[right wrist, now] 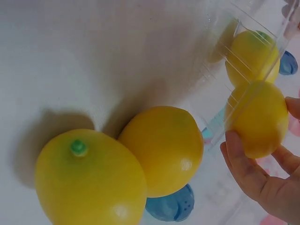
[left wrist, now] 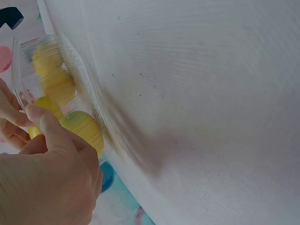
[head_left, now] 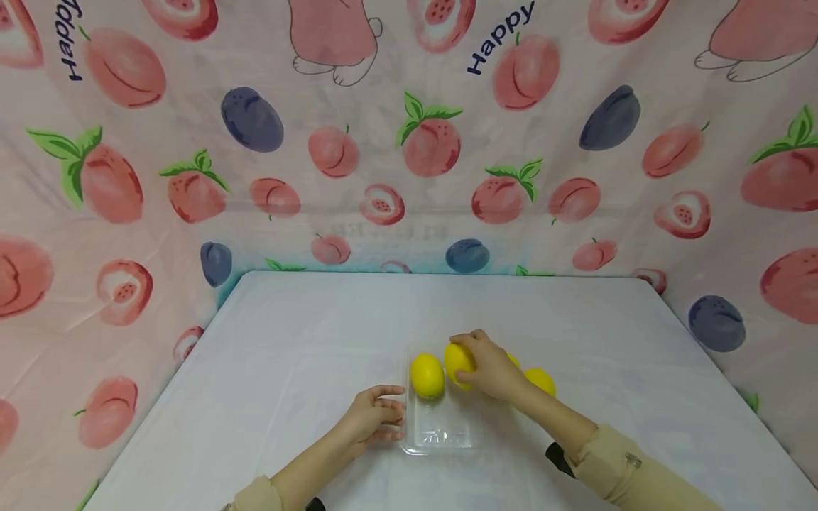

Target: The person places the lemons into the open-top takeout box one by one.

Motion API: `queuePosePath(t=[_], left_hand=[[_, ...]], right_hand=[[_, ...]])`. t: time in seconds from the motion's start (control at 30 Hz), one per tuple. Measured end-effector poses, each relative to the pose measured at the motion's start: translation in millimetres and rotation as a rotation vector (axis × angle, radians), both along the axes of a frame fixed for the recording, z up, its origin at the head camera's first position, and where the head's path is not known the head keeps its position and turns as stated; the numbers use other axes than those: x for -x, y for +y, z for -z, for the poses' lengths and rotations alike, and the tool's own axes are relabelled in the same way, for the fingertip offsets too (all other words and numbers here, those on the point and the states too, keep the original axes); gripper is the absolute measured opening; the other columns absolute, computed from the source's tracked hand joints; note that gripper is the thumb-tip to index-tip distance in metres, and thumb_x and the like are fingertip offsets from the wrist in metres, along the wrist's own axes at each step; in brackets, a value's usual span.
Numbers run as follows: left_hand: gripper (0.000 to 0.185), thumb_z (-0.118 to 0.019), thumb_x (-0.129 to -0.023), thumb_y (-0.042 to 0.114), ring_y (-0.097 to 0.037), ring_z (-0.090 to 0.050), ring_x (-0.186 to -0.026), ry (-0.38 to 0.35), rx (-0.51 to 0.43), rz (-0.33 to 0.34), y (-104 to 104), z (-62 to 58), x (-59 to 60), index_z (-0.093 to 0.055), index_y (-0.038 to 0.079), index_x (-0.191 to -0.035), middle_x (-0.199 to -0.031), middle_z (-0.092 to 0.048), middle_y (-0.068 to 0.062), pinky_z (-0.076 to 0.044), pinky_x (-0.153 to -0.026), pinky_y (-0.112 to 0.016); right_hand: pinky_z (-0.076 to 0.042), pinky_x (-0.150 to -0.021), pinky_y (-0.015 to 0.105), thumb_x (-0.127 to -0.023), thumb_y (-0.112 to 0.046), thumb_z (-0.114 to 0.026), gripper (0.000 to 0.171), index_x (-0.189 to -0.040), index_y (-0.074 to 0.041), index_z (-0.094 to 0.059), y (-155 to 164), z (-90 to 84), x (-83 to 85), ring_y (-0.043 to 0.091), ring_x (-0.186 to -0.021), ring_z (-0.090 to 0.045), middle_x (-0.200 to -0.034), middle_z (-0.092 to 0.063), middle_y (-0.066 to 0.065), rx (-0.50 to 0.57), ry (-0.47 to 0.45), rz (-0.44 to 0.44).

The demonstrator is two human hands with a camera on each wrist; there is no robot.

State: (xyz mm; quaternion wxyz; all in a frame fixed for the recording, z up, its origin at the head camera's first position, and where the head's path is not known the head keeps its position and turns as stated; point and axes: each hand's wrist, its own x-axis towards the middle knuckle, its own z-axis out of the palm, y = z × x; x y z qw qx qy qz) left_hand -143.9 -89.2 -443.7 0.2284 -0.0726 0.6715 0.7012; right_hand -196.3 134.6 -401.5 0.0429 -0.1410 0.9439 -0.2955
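A clear plastic container (head_left: 441, 448) lies on the white table with one yellow lemon (head_left: 427, 376) in its far left part. My right hand (head_left: 488, 365) grips a second lemon (head_left: 459, 365) between thumb and fingers, over the container's far side and close beside the first one. In the right wrist view this held lemon (right wrist: 260, 119) overlaps the container's ridged wall. My left hand (head_left: 372, 417) is at the container's left side, fingers extended along its wall. From the left wrist, that hand (left wrist: 56, 164) shows with fingertips right at the clear rim.
Two more lemons, one (right wrist: 91, 178) with a green stem tip and another (right wrist: 164, 150) against it, lie on the table right of the container. My right forearm partly covers them in the head view. A fruit-printed cloth (head_left: 383, 142) hangs behind the table (head_left: 307, 319).
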Motion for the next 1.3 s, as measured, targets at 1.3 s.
queuePosePath(t=[1.3], left_hand=[[0.042, -0.056, -0.088, -0.003, -0.011, -0.057, -0.069, 0.005, -0.013, -0.006, -1, 0.4, 0.1, -0.045, -0.004, -0.129, -0.086, -0.058, -0.005, -0.059, -0.061, -0.026]], right_hand=[[-0.054, -0.083, 0.036, -0.075, -0.022, -0.079, 0.054, -0.12, 0.001, -0.059, -15, 11.0, 2.0, 0.027, -0.089, -0.052, -0.104, -0.059, 0.015, -0.342, 0.137, -0.131]])
